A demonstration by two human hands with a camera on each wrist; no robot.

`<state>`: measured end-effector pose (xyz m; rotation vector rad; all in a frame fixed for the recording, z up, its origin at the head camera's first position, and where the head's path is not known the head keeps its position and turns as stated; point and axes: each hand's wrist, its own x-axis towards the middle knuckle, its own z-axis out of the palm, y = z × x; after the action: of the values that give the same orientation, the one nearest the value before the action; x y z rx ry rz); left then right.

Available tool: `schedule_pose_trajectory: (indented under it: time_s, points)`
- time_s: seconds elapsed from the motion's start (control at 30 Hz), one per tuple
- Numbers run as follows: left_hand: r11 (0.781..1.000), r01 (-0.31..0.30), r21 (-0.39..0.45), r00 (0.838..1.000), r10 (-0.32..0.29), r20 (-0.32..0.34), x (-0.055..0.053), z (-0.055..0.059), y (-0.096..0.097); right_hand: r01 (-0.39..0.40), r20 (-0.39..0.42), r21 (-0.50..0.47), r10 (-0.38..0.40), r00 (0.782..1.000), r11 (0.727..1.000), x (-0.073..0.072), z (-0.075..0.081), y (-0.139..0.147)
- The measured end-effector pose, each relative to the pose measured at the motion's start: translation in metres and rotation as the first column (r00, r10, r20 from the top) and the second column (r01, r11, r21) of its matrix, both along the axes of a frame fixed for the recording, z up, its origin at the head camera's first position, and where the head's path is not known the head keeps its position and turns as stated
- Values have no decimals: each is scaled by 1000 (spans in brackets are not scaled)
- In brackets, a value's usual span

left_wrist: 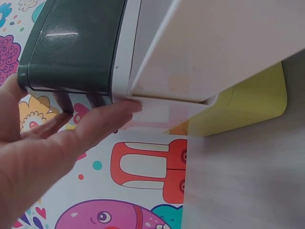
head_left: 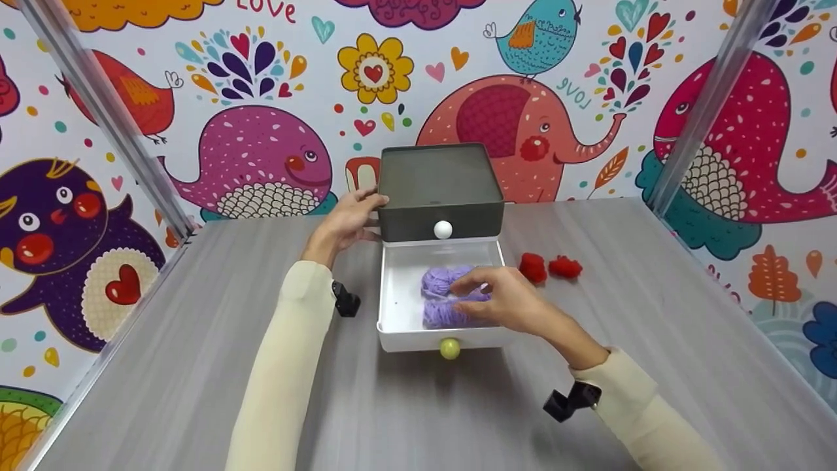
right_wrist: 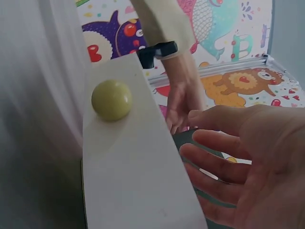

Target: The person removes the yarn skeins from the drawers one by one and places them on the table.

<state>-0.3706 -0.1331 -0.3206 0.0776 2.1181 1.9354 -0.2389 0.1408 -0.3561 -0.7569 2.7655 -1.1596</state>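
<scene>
A small drawer unit (head_left: 439, 176) with a dark grey top stands on the table, its lower white drawer (head_left: 399, 314) pulled out. My left hand (head_left: 350, 219) steadies the unit's left side; the left wrist view shows the thumb at the dark upper drawer (left_wrist: 76, 47) and the fingers fairly straight along the side. Inside the white drawer lie two bundles of purple yarn (head_left: 439, 314). Over them hovers my right hand (head_left: 507, 301), thumb and fingers apart, nothing seen between them. A yellow-green knob (right_wrist: 112, 100) is on the drawer front.
Two red yarn bundles (head_left: 533, 268) lie on the grey table (head_left: 216, 366) right of the unit. A white knob (head_left: 443, 229) sits on the dark upper drawer. Beneath the white drawer, a yellow drawer (left_wrist: 252, 102) shows in the left wrist view. A patterned wall stands behind.
</scene>
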Motion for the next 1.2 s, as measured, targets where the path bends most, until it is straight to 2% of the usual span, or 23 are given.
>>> schedule_pose_trajectory:
  time_s: [0.17,0.37,0.57,0.73,0.97,1.2]
  points:
    - [1000,0,-1,1000,0,-6,0,-1,0,8,-14,103,-7,1000,995,-8,-3,-5]
    - [1000,4,-4,1000,-4,0,1,-2,-2,-1,-5,224,2,1000,974,-13,-6,-14]
    - [1000,6,2,1000,-6,7,2,-2,-3,-56,-16,274,62,998,960,-15,-13,-20]
    - [1000,4,6,1000,-4,-2,0,-1,0,-64,-37,324,80,996,944,-15,-13,-20]
    - [1000,0,2,1000,0,6,-1,1,0,-80,-14,355,91,996,932,-16,-11,-22]
    - [1000,0,-28,1000,0,-1,0,0,-1,-68,-33,360,85,996,930,-16,-10,-21]
